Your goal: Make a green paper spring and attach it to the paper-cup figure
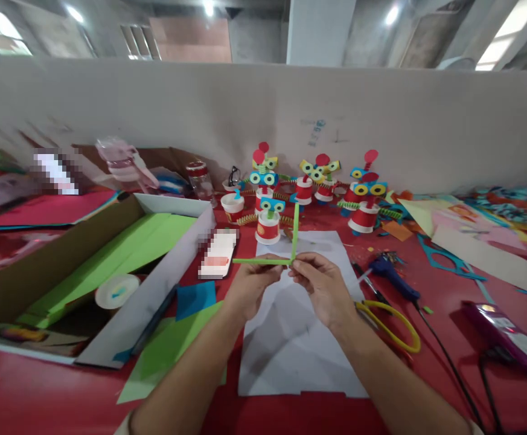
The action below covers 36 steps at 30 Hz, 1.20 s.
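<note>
Holding two green paper strips [285, 257] crossed in a corner over the white sheet [290, 338] on the red desk [448, 338], we pinch them with left hand [249, 287] and right hand [322, 284] fingers closed tight; next fold looks to need care

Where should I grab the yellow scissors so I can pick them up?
Probably by the big yellow handle loop. It lies flat on the red table, open and uncovered on its right side, so come from above and the right. The blades point up-left toward the right hand and white paper.
</note>
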{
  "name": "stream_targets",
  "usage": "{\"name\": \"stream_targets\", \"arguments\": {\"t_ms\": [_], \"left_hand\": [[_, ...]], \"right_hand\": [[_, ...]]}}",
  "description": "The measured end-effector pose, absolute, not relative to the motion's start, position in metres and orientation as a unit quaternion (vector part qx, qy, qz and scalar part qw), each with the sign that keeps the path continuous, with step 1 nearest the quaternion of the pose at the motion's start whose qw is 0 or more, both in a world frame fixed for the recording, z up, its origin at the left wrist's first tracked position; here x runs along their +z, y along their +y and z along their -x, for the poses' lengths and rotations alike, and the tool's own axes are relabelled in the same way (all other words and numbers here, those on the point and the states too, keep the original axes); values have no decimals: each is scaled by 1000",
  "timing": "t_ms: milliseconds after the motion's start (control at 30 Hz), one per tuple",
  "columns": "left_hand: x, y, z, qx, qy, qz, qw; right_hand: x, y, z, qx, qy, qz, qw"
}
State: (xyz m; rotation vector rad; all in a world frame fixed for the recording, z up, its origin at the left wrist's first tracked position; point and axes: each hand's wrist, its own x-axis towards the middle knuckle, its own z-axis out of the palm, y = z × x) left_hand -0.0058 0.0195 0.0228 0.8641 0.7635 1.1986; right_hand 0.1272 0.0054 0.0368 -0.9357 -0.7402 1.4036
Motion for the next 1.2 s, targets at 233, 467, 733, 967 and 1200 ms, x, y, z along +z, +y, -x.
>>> {"name": "stream_targets", "arguments": {"t_ms": [233, 467, 733, 967, 1200], "left_hand": [[22, 21, 7, 502, 329, -305, 740], [20, 23, 9, 498, 354, -325, 722], [30, 21, 7, 518, 399, -363, 664], [28, 19, 3, 563, 392, -362, 632], [20, 17, -1, 558, 363, -308, 680]], "right_hand": [[36, 3, -126, 637, -326, 381, 586], [37, 1, -124, 603, -370, 395, 586], [35, -4, -120, 493, -448, 449, 595], [34, -5, -119, 462, -482, 444, 598], [31, 1, -121, 555, -369, 432, 607]]}}
